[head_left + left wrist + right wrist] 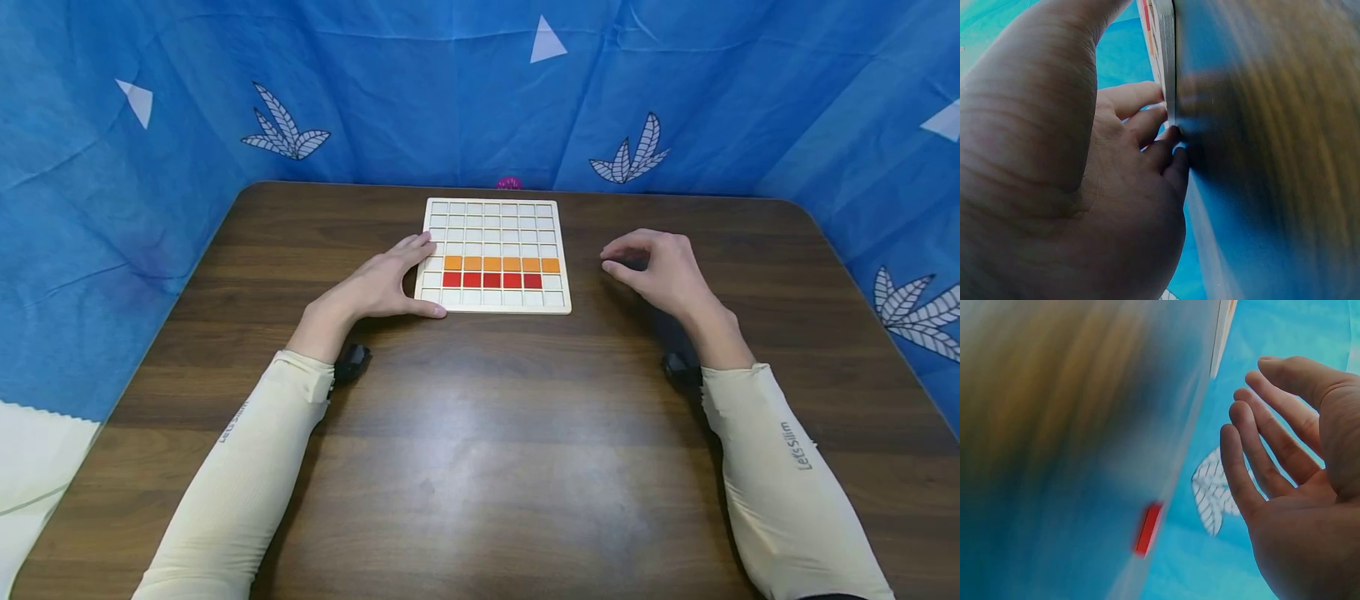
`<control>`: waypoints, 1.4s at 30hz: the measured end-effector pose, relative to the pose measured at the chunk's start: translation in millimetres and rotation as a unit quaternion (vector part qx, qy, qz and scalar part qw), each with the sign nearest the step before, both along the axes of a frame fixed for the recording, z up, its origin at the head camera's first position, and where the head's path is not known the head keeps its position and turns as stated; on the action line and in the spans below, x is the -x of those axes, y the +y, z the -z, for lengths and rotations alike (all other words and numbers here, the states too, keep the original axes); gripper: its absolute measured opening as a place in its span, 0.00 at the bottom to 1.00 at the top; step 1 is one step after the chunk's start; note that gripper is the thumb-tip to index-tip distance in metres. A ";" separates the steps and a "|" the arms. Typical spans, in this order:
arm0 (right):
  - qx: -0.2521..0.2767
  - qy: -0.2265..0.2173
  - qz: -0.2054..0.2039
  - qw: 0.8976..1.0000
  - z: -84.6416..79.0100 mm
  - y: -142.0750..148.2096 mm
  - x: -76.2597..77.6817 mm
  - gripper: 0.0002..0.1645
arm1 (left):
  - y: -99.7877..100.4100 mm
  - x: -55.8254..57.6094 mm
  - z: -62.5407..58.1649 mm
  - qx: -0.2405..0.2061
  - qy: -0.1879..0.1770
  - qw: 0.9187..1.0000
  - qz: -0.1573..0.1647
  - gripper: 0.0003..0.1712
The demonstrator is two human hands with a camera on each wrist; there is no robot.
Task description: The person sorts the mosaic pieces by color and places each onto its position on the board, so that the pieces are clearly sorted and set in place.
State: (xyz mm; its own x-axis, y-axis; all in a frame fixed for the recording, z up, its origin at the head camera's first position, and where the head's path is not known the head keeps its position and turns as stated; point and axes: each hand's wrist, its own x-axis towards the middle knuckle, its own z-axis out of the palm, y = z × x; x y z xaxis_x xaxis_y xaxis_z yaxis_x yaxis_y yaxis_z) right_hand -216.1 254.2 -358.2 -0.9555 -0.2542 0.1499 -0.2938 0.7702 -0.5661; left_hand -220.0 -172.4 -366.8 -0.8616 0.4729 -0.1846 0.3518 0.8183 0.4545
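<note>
A pale square grid board [492, 309] lies at the far middle of the table, with a row of orange tiles [512, 264] and a shorter row of red tiles [492, 281] in its cells. My left hand [378, 283] rests at the board's left side, fingers spread along the edge and thumb by its front left corner. In the left wrist view, the fingertips of that hand [1141, 156] touch the board's edge [1167, 56]. Right of the board, my right hand [660, 271] hovers over the table, thumb and fingers apart. A loose red tile [1149, 530] shows on the table in the right wrist view.
The brown wooden table [465, 433] extends in front of the board and to both sides. A blue patterned cloth [450, 100] hangs behind it and along the sides. White fabric [37, 475] shows at the lower left.
</note>
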 end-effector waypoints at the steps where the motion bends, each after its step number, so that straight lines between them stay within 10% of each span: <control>1: 0.001 0.001 0.005 1.000 -0.1 4.6 -0.7 0.12 | -0.3 0.2 0.6 0.001 0.000 1.000 0.000 0.69; 17: -0.020 -0.054 0.097 0.994 -5.6 66.3 -8.4 0.27 | -0.8 -1.3 -1.7 0.001 0.000 1.000 -0.002 0.69; 42: -0.038 -0.149 0.041 0.987 -5.6 78.5 -7.4 0.22 | -1.5 1.4 0.1 -0.001 0.002 1.000 0.003 0.70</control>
State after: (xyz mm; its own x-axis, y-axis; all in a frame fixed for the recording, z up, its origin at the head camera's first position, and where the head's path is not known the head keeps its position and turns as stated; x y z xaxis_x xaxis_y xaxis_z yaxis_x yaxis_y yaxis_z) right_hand -208.7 332.7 -352.6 -0.9722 -0.1732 -0.1573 -0.0574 0.8283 -0.5573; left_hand -221.4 -173.9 -366.9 -0.8591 0.4789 -0.1805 0.3585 0.8148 0.4555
